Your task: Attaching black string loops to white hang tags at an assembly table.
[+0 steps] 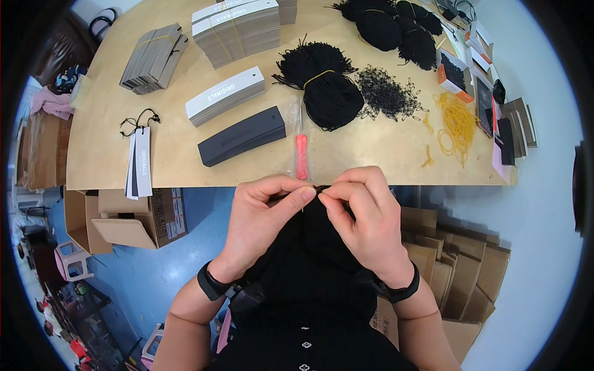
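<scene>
My left hand [269, 207] and my right hand [369, 213] meet at the table's front edge, thumbs and forefingers pinched close together. Between the fingertips is a small dark thing, too small to name against my black clothing. Just beyond them lies a tool with a red handle [301, 157] and a thin metal shaft. To its left are a stack of black hang tags [241, 136] and a stack of white ones [226, 96]. Past the tool sit a banded bundle of black cords [334, 102] and a heap of small black safety pins [388, 94].
Hang tags strung on black cord [142, 162] overhang the edge at left. Banded tag stacks [238, 34] and more cord bundles [378, 29] stand farther back. Yellow rubber bands [458, 127] lie right. Cardboard boxes [139, 216] stand below left; flattened cartons [467, 266] below right.
</scene>
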`<state>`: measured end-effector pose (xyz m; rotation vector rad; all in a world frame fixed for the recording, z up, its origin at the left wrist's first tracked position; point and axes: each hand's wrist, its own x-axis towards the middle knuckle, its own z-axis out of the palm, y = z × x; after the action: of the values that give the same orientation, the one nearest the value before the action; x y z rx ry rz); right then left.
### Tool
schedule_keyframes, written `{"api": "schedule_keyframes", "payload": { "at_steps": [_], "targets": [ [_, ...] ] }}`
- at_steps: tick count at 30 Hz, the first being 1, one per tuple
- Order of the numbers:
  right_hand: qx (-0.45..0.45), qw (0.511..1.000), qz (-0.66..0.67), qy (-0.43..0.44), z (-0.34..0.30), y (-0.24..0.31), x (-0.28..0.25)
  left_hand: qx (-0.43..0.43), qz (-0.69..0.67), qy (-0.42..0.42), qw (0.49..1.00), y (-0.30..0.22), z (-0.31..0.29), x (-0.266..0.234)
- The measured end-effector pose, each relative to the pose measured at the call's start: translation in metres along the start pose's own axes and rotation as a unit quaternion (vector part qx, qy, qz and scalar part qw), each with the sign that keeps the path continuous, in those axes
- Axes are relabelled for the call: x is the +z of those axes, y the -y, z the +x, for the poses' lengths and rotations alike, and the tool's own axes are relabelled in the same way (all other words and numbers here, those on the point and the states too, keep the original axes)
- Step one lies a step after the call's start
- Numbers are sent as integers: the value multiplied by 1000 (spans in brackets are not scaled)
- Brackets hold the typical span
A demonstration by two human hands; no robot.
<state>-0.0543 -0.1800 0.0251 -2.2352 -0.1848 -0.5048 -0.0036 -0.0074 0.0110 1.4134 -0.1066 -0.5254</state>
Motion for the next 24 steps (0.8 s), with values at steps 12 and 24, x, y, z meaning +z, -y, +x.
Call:
{"api": "schedule_keyframes", "payload": {
  "at_steps": [12, 24],
  "targets": [
    [21, 999, 35, 21, 6, 2, -10, -74, -127, 43, 988, 1, 1, -8],
    [11, 997, 62, 53, 4, -7, -5, -79, -105, 57, 990, 2, -1, -7]
  ]
}}
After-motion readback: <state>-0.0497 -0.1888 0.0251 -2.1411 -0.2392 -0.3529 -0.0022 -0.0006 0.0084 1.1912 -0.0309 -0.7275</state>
